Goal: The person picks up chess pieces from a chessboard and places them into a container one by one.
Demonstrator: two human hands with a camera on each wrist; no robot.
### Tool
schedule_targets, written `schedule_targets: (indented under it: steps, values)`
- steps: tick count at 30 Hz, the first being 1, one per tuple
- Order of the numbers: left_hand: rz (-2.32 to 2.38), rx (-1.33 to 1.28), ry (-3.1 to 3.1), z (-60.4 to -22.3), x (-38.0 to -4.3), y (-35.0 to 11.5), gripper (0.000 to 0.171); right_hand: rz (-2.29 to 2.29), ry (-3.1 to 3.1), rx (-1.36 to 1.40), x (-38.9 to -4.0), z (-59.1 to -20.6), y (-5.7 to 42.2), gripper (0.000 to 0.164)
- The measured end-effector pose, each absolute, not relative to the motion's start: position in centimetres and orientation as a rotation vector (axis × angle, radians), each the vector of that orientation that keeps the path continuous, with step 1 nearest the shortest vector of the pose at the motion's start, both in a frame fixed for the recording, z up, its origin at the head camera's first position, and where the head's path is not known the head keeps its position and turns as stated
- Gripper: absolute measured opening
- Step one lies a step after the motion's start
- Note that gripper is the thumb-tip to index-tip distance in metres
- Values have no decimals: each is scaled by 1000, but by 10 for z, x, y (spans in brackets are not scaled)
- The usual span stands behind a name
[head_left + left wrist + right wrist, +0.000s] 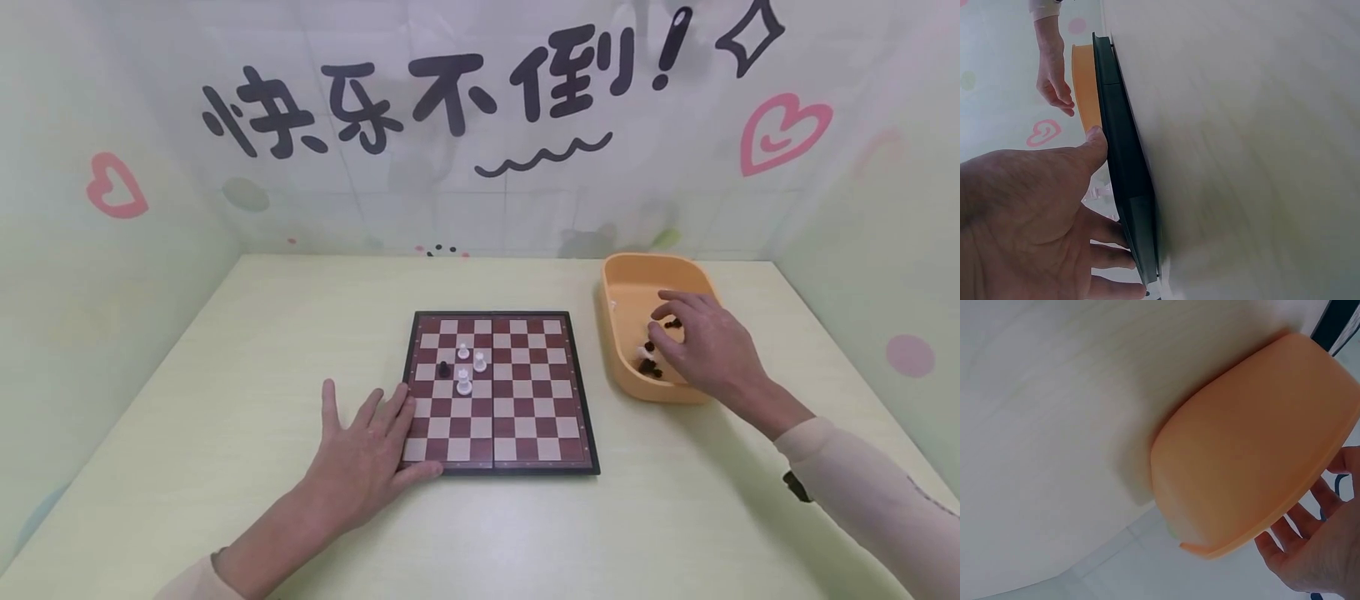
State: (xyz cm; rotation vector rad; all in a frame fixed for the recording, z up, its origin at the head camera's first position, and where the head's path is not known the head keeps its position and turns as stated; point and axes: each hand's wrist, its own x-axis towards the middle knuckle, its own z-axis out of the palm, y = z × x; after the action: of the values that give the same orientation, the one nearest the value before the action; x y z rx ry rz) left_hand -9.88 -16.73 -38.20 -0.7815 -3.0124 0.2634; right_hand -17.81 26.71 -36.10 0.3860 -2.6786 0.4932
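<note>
A chessboard (531,408) with brown and cream squares and a dark frame lies flat on the table. On its left half stand one black chess piece (444,369) and several white ones, including a white chess piece (464,383). My left hand (360,462) rests at the board's near left corner, thumb on the front edge and straight fingers along the left side. Over an orange bin (622,375) hovers my right hand (708,342), its fingers bent and spread, with no piece clearly visible between them. Black and white chess pieces (649,367) lie inside the bin, partly hidden by that hand.
The pale table (262,358) extends around the board and bin. A white back wall (465,221) with black lettering and side walls enclose it. The bin stands right of the board, a small gap apart.
</note>
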Motion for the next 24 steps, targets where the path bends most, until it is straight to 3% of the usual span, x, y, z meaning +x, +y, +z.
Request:
schedule_targets:
  steps: [11, 24]
  values:
    - [227, -787, -3007, -382, -98, -167, 89, 520, -2710, 348, -174, -358, 264, 20]
    - [234, -788, -3013, -382, -98, -167, 90, 478, -2642, 519, -171, -362, 250, 11]
